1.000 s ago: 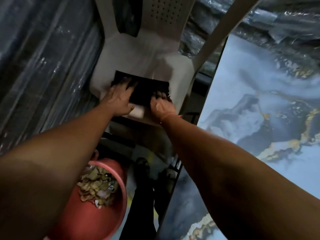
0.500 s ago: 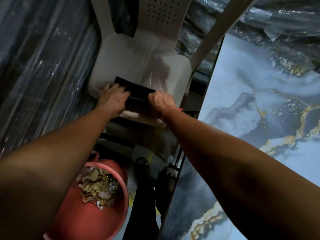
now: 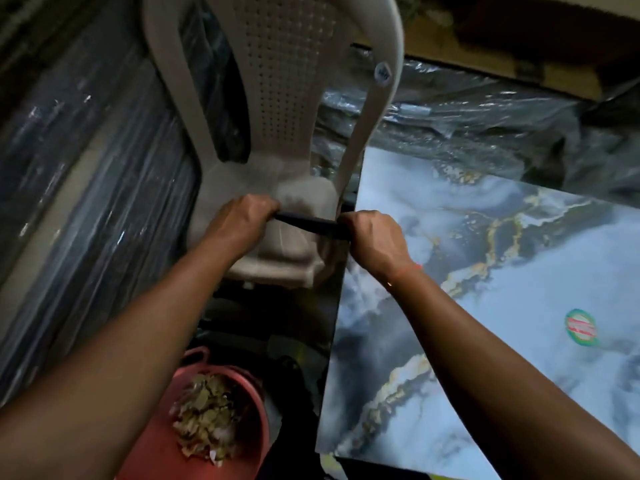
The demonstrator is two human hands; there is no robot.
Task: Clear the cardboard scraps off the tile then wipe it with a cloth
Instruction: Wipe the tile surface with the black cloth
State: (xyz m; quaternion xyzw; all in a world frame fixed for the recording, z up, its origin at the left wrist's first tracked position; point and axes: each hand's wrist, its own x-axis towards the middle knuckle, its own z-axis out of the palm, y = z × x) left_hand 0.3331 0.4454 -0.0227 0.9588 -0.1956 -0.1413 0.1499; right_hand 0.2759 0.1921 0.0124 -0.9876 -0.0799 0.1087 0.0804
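Observation:
A dark cloth (image 3: pixel 309 224) is stretched edge-on between my two hands, just above the seat of a white plastic chair (image 3: pixel 277 98). My left hand (image 3: pixel 239 221) grips its left end and my right hand (image 3: pixel 372 237) grips its right end. The marbled blue, white and gold tile (image 3: pixel 485 271) lies to the right, with a round green and red sticker (image 3: pixel 581 328) on it. Cardboard scraps (image 3: pixel 204 414) fill a red bucket (image 3: pixel 249 441) at the lower left, below my left forearm.
Plastic-wrapped dark stacks (image 3: pixel 86 202) rise on the left. More crinkled plastic wrap (image 3: pixel 467 126) lies behind the tile. A brown cardboard surface (image 3: pixel 519 39) runs along the top right. Dark floor shows between the chair and the bucket.
The cloth was lying flat on the chair seat under both hands; both hands have since closed on it and lifted it up and to the right. The camera view has tilted up.

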